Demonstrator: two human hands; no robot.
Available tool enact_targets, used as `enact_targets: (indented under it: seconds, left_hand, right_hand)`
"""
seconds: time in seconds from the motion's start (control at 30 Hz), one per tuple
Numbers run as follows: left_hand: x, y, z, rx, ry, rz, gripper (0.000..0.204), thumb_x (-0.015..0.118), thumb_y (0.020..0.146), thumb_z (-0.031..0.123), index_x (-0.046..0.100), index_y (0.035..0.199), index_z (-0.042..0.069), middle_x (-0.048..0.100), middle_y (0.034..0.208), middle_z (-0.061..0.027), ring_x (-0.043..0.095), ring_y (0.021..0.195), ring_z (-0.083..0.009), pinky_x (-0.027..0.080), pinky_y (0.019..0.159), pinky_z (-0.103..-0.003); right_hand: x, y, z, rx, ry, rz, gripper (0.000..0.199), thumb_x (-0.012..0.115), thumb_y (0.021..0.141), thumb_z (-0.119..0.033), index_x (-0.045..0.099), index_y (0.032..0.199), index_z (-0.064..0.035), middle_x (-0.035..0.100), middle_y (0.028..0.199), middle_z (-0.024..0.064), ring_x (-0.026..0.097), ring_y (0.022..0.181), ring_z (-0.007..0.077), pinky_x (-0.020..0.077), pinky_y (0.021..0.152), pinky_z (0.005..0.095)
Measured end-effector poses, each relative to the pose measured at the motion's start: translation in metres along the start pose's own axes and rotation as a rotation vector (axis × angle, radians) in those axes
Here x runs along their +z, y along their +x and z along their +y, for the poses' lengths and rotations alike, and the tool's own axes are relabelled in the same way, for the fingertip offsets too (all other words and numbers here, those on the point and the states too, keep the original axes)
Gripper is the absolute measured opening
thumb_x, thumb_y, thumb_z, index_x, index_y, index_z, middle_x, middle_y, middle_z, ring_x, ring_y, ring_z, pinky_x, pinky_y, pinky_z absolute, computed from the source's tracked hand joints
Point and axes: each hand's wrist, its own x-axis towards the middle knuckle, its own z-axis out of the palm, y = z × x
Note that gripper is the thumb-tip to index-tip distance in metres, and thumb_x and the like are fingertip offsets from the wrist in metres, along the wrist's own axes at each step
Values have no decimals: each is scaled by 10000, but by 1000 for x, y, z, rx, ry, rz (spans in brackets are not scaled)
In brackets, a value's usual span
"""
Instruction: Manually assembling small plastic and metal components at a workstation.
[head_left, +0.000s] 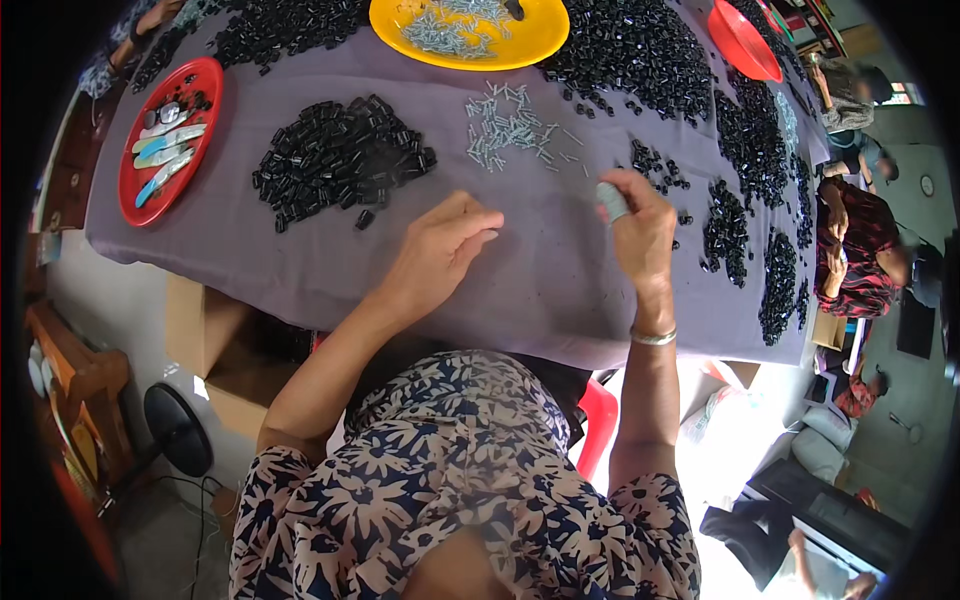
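My left hand (pixel 440 250) is over the cloth, thumb and forefinger pinched together; anything between them is too small to make out. My right hand (pixel 642 225) is raised to its right with the fingers curled in, a pale grey-green cover (pixel 612 202) on one digit. What it may hold is hidden. Beyond and between the hands lie loose small silvery pins (pixel 510 130). A heap of short black cylindrical pieces (pixel 335 155) sits beyond my left hand. Smaller black pieces (pixel 655 165) are scattered just past my right hand.
A purple-grey cloth (pixel 540 290) covers the table. A yellow plate (pixel 470 58) of pins stands at the far middle. At left is a red tray (pixel 212 100) with knife-like tools. Large black heaps (pixel 640 60) and a red bowl (pixel 745 45) lie far right. Other people (pixel 865 245) sit at right.
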Motion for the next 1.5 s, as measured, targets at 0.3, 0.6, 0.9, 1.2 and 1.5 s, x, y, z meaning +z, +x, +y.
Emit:
enact_targets:
  seconds: [0.3, 0.6, 0.9, 1.2, 1.5]
  left_hand:
    - [0, 3, 1, -45, 49, -13, 154, 684, 817, 11, 655, 964, 46, 608, 856, -75, 606, 766, -257, 462, 693, -357]
    - [6, 9, -13, 54, 307, -25, 124, 761, 730, 111, 672, 817, 121, 575, 907, 21, 541, 929, -189, 372, 822, -359]
    - [3, 9, -13, 43, 310, -41, 141, 774, 711, 129, 680, 815, 120, 562, 887, 16, 535, 920, -188, 363, 832, -367]
    - [4, 9, -13, 42, 311, -38, 127, 762, 712, 110, 669, 798, 98, 563, 894, 4, 532, 918, -195, 364, 819, -368]
    - [3, 12, -12, 62, 324, -42, 115, 744, 712, 95, 666, 795, 86, 566, 896, 1, 535, 924, -196, 367, 820, -370]
  right_hand:
    - [4, 57, 19, -16, -308, -306, 108, 695, 837, -74, 698, 919, -4, 639, 652, 16, 540, 556, 74, 440, 523, 247]
    - [1, 49, 18, 131, -76, -388, 88, 634, 835, -17, 699, 893, -1, 623, 674, -10, 545, 584, 50, 434, 508, 207]
    - [54, -23, -11, -202, 354, -361, 90, 648, 882, 56, 631, 947, -4, 599, 867, -1, 560, 781, 75, 464, 682, 216]
    - [58, -24, -19, -229, 189, -355, 116, 646, 861, 70, 622, 937, -14, 609, 848, 36, 581, 776, 113, 482, 704, 250]
    - [62, -23, -29, -430, -32, -254, 184, 672, 801, 71, 607, 934, -38, 589, 833, 99, 611, 737, 261, 487, 656, 338]
